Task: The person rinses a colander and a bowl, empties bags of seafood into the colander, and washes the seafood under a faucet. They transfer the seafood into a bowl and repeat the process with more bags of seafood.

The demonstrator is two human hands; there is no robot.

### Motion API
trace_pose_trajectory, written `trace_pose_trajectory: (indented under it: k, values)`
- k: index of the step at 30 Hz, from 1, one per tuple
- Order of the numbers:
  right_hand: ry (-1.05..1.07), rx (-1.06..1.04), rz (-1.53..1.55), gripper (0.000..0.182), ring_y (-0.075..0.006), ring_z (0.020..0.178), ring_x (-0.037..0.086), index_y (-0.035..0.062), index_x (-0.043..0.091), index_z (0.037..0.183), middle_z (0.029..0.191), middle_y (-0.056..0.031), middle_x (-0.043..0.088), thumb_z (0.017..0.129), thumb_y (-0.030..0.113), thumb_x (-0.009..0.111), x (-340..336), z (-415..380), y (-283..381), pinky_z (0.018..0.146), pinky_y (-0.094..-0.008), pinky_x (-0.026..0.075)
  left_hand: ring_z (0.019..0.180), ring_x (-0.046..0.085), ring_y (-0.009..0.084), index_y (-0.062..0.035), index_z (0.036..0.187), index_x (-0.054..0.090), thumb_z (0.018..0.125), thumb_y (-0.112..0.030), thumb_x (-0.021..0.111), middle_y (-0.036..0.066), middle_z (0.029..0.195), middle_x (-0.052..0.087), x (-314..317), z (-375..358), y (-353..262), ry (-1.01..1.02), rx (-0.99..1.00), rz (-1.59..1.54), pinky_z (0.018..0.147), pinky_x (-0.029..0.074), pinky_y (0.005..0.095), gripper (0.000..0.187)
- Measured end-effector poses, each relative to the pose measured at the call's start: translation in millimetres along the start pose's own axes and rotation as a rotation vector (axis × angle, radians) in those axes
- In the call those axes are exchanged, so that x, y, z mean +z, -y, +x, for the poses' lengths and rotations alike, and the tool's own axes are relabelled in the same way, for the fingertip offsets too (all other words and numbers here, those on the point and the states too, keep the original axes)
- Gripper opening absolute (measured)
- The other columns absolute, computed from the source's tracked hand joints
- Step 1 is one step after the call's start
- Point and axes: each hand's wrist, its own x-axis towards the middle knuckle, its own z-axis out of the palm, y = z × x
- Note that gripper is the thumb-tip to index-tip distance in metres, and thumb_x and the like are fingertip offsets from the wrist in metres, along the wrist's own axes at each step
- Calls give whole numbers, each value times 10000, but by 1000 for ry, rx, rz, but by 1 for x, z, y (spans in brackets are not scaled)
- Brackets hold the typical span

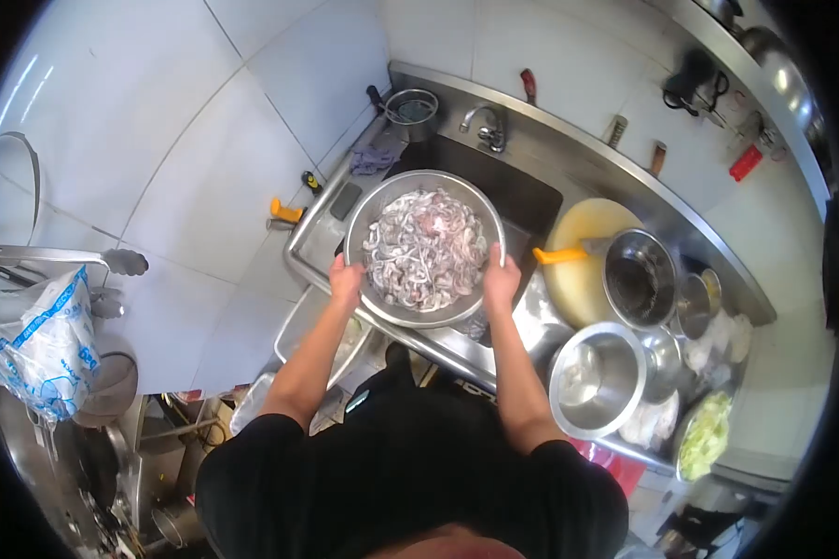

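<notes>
The left hand (347, 278) and the right hand (501, 279) grip opposite rims of a steel colander (382, 200), fingers curled around its edge. It is full of pale sliced seafood (424, 247) and is held over the sink (522, 196). To the right on the desk (625, 168) stand an empty steel bowl (597, 380), a pot (639, 277) and a round cutting board (573, 279); the faucet (487, 126) lies farther off.

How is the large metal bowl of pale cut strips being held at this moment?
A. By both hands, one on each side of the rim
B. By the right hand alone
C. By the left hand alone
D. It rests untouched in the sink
A: the left hand and right hand each grip opposite sides of the bowl, held over the sink.
</notes>
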Motion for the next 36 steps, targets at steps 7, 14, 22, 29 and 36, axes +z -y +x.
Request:
trace_pose_trajectory:
  k: [7, 14, 22, 29, 36]
  values:
    - [-73, -36, 10, 308, -182, 764, 593, -67, 645, 947, 842, -138, 682, 893, 237, 655, -21, -45, -41, 751, -330, 461, 790, 602, 198, -17, 1023, 580, 666, 95, 490, 76, 896, 648, -27, -5, 38, 138, -82, 40, 682, 499, 328, 385]
    - [-245, -86, -206, 334, -298, 816, 621, -106, 623, 949, 902, -224, 677, 837, 203, 687, -42, -89, -65, 787, -379, 460, 834, 607, 202, -3, 1045, 582, 673, 69, 503, 94, 931, 653, -33, -19, 66, 282, -94, 112, 722, 502, 330, 387]
    - [-372, -54, -8, 210, -232, 762, 650, -43, 650, 935, 830, -157, 695, 810, 125, 662, -49, -114, -92, 745, -348, 483, 839, 599, 215, -10, 1009, 590, 635, 78, 523, 92, 916, 645, -10, -12, 57, 379, -181, 83, 742, 494, 337, 391]
    - [-492, -67, -106, 230, -329, 798, 647, -45, 637, 907, 841, -203, 681, 767, 136, 647, -58, -120, -94, 784, -391, 476, 809, 605, 206, 19, 1082, 576, 654, 64, 518, 99, 947, 643, 6, -8, 66, 397, -184, 88, 702, 495, 333, 435]
    - [-402, -122, -161, 280, -336, 801, 652, -58, 645, 912, 850, -214, 683, 763, 178, 659, -85, -108, -95, 775, -412, 479, 812, 583, 202, -23, 975, 576, 666, 82, 528, 81, 900, 630, 11, -28, 73, 376, -135, 62, 706, 492, 333, 330]
